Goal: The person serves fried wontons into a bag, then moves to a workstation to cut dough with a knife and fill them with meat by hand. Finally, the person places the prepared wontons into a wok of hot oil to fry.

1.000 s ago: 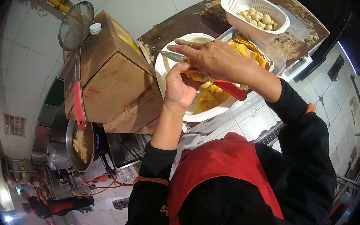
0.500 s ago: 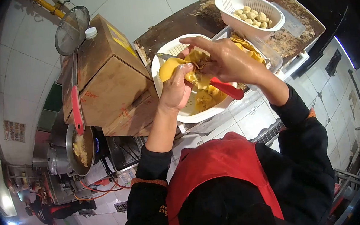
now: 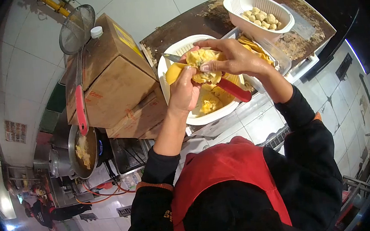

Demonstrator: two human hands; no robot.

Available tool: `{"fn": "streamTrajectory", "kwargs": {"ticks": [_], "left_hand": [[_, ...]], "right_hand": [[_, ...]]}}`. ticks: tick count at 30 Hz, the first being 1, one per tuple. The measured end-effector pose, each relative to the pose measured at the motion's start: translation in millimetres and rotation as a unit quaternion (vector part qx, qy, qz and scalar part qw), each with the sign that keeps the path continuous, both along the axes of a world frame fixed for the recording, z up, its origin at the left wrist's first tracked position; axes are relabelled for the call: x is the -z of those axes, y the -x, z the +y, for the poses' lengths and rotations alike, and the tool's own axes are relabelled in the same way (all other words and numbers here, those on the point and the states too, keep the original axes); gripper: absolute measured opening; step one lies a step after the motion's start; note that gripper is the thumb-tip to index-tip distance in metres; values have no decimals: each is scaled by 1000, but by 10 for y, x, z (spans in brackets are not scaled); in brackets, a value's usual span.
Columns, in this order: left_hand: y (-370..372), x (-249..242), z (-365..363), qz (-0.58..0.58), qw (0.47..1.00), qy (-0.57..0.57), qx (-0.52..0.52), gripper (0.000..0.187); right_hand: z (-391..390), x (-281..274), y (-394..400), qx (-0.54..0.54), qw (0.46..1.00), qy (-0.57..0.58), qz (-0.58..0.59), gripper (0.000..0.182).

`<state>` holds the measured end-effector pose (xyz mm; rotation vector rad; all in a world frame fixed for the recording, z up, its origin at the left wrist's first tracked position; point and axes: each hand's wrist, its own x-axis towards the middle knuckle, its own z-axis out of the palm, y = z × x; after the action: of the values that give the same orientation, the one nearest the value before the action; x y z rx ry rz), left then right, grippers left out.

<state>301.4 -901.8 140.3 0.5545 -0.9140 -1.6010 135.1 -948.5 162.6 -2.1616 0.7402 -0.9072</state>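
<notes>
Both hands meet over a white basin [image 3: 214,118]. My left hand [image 3: 181,91] is closed on a filled yellow dumpling [image 3: 202,56], while a smooth yellow wrapper [image 3: 174,73] sticks out beside its thumb. My right hand [image 3: 238,59] wraps the dumpling's far side, its thumb pressed on the pleated edge. Beneath the hands runs a tool with a red handle [image 3: 234,90] and a metal blade tip [image 3: 171,57], partly hidden. More yellow pieces [image 3: 211,102] with filling lie in the basin.
A clear container holds stacked yellow wrappers [image 3: 251,47]. Behind it stands a white basket [image 3: 237,12] of pale balls [image 3: 262,18]. To the left are cardboard boxes [image 3: 118,86], a red-handled strainer [image 3: 81,107], and a wok [image 3: 80,164] by a lit burner. A person [image 3: 42,214] stands farther off.
My right hand's fingers have folded down from a stretched pose onto the dumpling, whose pleated, gathered side now faces up. My left hand keeps its hold.
</notes>
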Motion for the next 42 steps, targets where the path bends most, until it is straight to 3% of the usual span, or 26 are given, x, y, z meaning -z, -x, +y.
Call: {"fn": "streamTrajectory", "kwargs": {"ticks": [1,4,7,14,16,20,23,25,26,27,29,30,31,33,34,35,37,40,41,42], "left_hand": [[-25,-9,-1,23,999,-10,30,34],[-40,-75,57,49,998,-12,42,33],[-45,-16,45,-5,1000,3,15,34],[-73,-43,94,5,998,-57,-5,26],[-101,-43,87,27,997,-31,63,24],[-129,-19,95,21,998,-48,36,23],[-178,8,79,65,993,-44,84,28],[-138,-87,123,-24,998,-65,12,35],[-241,-43,94,-40,995,-11,88,48],[-278,-84,101,-40,995,-11,88,48],[-328,-188,130,87,979,-12,185,59],[-380,-214,105,70,975,-20,210,69],[-404,-166,69,72,975,-21,207,69],[-437,-81,4,-72,986,-14,152,63],[-361,-78,42,-108,990,-15,91,50],[-367,-90,56,-107,990,-16,89,50],[-421,-102,68,-62,993,-66,76,38],[-563,-39,78,-53,993,-94,56,40],[-589,-9,82,-72,992,-97,29,45],[-584,13,88,-68,992,-107,-1,47]], "right_hand": [[12,-5,0,0,1000,-1,-1,50],[40,-11,-21,8,990,140,12,48],[97,-139,-22,6,996,66,59,41],[77,-154,-10,4,997,82,10,29],[100,-181,-11,5,997,77,-4,29],[89,-115,-34,-15,996,83,-41,28],[26,-73,-39,-42,992,88,-77,26],[-38,-93,-23,-70,988,101,-89,27],[-62,-128,-1,-69,989,100,-89,27],[-82,-186,27,-101,991,68,-54,28],[-119,-213,40,-132,990,35,-19,29],[-137,-206,22,-156,987,45,8,28],[-150,-194,-7,-183,981,55,36,28],[-170,-185,-68,-203,975,87,22,31],[-196,-191,-82,-206,972,111,23,32],[-229,-193,-89,-210,968,135,24,33],[-397,-164,-48,-135,990,-20,-23,30],[-782,91,-28,-58,997,34,39,24],[-863,317,-73,-9,959,166,228,20],[-837,344,-130,41,867,290,403,17]]}}
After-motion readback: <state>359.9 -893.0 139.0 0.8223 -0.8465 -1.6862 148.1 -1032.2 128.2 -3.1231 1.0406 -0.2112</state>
